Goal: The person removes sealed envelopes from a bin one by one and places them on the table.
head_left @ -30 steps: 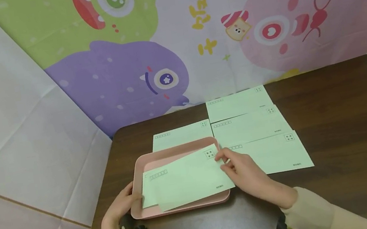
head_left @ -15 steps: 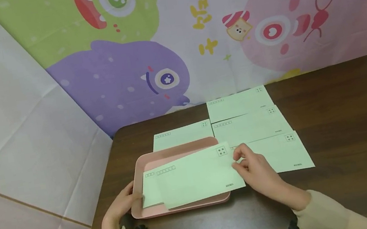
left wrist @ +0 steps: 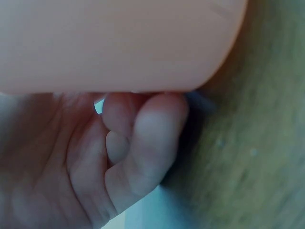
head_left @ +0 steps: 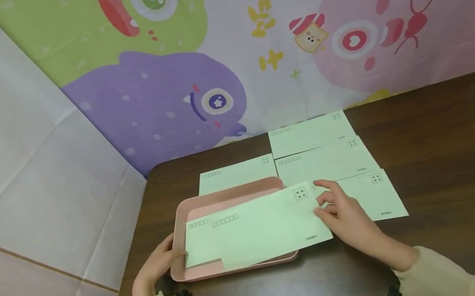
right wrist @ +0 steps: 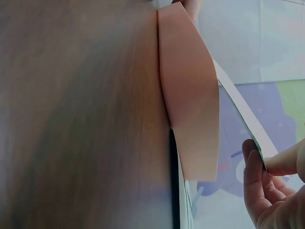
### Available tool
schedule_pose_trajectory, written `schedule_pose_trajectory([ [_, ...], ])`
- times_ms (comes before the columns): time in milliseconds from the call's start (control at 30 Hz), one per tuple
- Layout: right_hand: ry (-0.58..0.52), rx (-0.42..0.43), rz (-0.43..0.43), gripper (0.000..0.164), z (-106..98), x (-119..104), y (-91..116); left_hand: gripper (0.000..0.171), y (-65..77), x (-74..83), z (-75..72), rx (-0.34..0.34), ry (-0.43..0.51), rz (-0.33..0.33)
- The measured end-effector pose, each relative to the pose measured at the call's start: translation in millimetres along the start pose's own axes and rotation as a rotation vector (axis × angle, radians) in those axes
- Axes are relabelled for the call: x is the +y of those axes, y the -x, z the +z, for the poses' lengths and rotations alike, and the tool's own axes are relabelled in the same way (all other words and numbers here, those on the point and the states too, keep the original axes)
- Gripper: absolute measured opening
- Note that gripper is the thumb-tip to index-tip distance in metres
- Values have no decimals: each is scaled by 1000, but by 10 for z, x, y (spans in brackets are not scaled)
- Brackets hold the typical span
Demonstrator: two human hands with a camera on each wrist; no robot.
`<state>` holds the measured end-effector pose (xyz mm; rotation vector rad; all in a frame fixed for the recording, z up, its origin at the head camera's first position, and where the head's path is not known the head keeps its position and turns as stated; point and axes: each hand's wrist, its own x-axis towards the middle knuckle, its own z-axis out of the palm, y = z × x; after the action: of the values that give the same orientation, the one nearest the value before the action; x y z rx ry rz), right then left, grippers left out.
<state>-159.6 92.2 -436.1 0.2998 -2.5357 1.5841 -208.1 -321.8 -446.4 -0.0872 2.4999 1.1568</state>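
My right hand [head_left: 349,215] pinches the right edge of a pale green envelope [head_left: 272,227] between thumb and fingers, as the right wrist view also shows. This envelope slants over the pink tray [head_left: 202,203], and its right end reaches past the tray's right side. Beneath it, another envelope [head_left: 201,245] lies in the tray, partly covered. With the thumb over the rim, my left hand [head_left: 156,267] grips the tray's left side. In the left wrist view its curled fingers [left wrist: 159,129] press against the tray's wall [left wrist: 119,47].
Behind the tray lies a half-hidden envelope [head_left: 237,174]. To its right, a back envelope [head_left: 311,134], a middle envelope [head_left: 324,161] and a front envelope [head_left: 371,199] form a column on the dark wooden table [head_left: 450,152]. A cartoon-printed cloth [head_left: 158,108] hangs along the table's back edge.
My right hand has drawn the pinched envelope rightward across the tray, showing more of the envelope below. The left hand and the tray have stayed in place.
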Motion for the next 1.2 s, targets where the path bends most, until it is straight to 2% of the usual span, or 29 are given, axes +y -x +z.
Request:
schedule_pose_trajectory([
  [200,-15,2,63,48,-172,91,12,57,1,4,-7,11,5,17],
  [367,21,-10,111,41,-317,157,51,56,26,3,-14,3,5,26],
  [667,60,-9,168,29,-432,244,98,56,21,3,-11,21,1,23],
  [1033,102,-39,210,32,-635,313,184,57,11,26,-3,4,3,10],
  [1200,121,-41,212,33,-730,361,228,56,13,17,-2,20,-19,9],
])
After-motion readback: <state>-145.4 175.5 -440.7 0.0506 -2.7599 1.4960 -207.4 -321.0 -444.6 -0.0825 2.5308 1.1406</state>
